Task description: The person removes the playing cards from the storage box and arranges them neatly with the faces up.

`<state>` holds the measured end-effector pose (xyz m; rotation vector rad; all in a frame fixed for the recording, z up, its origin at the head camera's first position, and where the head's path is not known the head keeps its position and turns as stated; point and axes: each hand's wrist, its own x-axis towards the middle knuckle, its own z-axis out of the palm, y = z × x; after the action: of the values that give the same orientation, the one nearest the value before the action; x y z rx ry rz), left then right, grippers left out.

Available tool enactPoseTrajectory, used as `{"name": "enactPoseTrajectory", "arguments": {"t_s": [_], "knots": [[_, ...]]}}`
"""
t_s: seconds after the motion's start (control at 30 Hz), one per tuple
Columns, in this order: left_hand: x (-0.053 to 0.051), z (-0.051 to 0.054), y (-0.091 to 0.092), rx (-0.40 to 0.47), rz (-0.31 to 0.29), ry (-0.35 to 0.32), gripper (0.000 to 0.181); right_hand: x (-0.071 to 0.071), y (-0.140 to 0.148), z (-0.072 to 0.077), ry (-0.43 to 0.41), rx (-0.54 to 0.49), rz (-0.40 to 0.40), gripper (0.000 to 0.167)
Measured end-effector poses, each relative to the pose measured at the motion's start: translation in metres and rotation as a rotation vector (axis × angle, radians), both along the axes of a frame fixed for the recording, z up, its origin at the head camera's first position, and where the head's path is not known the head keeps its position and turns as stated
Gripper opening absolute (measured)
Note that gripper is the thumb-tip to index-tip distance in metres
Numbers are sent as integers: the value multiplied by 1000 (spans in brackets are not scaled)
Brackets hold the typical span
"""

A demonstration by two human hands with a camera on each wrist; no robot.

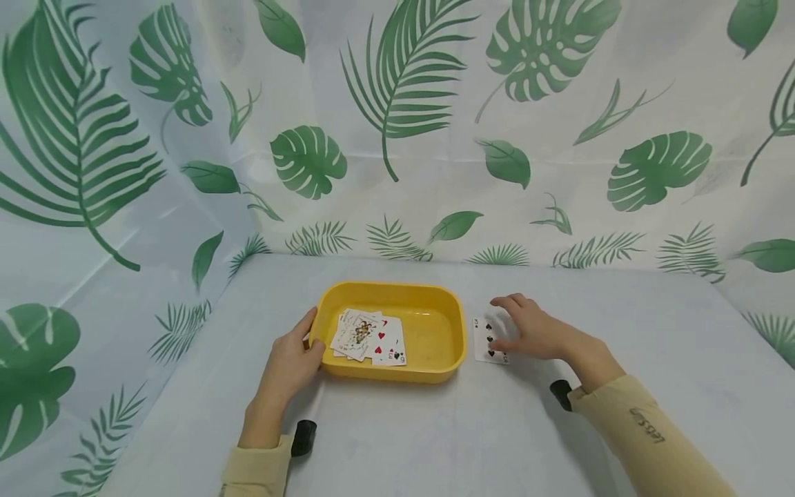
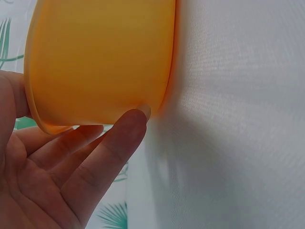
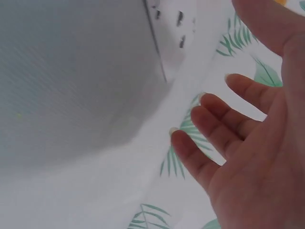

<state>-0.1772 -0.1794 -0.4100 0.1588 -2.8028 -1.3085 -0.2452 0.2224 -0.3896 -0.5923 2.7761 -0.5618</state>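
A yellow plastic tray (image 1: 435, 376) with rounded corners stands on the white surface. My left hand (image 1: 292, 366) grips its left end, the thumb over the rim and the fingers against the outer wall, as the left wrist view shows. Several playing cards (image 1: 363, 335) lie face up in the tray's left half, a joker on top and hearts beside it. Just right of the tray a single card (image 1: 483, 342) with black pips lies face up on the surface. Above that card hovers my right hand (image 1: 534, 331), fingers spread and relaxed, the palm (image 3: 257, 191) holding nothing.
A white cloth with green leaf prints (image 1: 397, 138) hangs behind and at the left. The pale table surface (image 1: 410, 442) extends in front of the tray and to both sides. A dark band piece sits at each wrist.
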Motion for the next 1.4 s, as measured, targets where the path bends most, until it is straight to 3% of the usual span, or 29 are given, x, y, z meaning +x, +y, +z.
{"name": "enactPoseTrajectory", "arguments": {"t_s": [0.4,0.73,0.93,1.1,1.4], "knots": [[0,-1,0,-22,-4,8,64,-6,-8,36,140,-114,-8,68],[0,0,-1,-9,-15,6,63,-13,-41,63,205,-154,69,65],[0,1,-1,0,-11,-12,63,-19,-70,74,227,-116,94,64],[1,4,-2,-2,-3,-35,64,-21,-105,80,179,-64,119,67],[0,3,-2,16,-13,-41,64,-27,-159,80,180,66,255,70]]}}
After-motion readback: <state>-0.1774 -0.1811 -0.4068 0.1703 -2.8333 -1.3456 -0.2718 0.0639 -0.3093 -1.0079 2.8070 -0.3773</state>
